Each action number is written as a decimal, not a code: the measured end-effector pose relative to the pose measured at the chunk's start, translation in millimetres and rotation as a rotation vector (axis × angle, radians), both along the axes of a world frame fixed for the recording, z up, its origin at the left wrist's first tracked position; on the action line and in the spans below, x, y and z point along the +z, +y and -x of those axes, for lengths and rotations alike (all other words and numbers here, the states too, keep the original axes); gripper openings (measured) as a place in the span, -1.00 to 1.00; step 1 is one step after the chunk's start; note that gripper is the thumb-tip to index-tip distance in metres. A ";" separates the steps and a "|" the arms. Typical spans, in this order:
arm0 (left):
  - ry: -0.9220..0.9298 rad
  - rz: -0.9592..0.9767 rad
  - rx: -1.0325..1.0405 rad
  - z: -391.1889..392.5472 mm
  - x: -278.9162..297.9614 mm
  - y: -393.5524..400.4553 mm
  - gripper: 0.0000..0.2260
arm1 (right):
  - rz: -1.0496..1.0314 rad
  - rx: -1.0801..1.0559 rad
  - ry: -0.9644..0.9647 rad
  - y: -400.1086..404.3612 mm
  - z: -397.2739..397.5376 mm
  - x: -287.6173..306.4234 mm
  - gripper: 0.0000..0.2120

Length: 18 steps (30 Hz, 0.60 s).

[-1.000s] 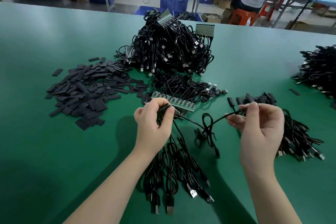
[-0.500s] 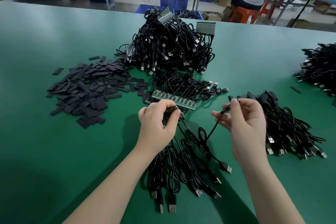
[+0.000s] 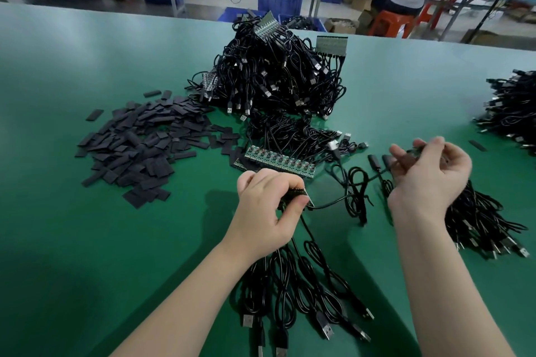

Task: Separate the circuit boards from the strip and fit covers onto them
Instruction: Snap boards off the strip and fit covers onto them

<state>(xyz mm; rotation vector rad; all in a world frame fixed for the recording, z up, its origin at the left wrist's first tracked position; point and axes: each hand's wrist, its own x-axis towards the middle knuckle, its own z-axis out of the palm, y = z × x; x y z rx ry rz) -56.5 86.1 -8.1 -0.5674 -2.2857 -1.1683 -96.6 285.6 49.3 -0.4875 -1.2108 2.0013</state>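
**Fingers pinch the strip at left, hold a covered board at right**

Fingers [image 3: 293, 185] of your left hand [image 3: 265, 209] curl down over the near end of a short green circuit-board strip [image 3: 301, 195], with the thumb pressed against its underside, so the strip is pinched just above the green worktop [image 3: 87, 240]. Thin black USB cables [image 3: 304, 293] hang from that strip and fan out toward you, their metal plugs lying flat on the worktop.

Your right hand [image 3: 432, 180] is raised to the right, well apart from the left, its fingers curled round a small dark covered board [image 3: 413, 155] (blurred, so the exact grip is hard to read). One cable [image 3: 355, 197] runs in loops between the two hands.

Just beyond your left hand lies a longer green strip of circuit boards [image 3: 280, 161], flat on the worktop. A loose heap of flat black rectangular covers [image 3: 139, 148] sits to the left of it. Behind it rises a tall tangled pile of black cables with board strips [image 3: 278, 75]. A bundle of black cables with covered ends [image 3: 478, 220] lies under and right of your right wrist, and another black cable pile [image 3: 513, 107] sits at the far right edge.
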 end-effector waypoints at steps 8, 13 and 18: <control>-0.051 0.023 0.088 -0.5 -3.9 -0.1 -0.86 | -0.079 0.164 -0.013 -0.4 -15.1 -14.0 -0.90; -0.092 0.213 0.170 -0.8 -1.4 2.7 -0.70 | -0.328 0.434 -0.150 -18.3 -20.8 -17.4 -0.88; -0.105 0.443 -0.037 -6.6 -2.1 9.6 -0.72 | -0.375 0.548 -0.155 -27.0 -23.4 -11.6 -0.83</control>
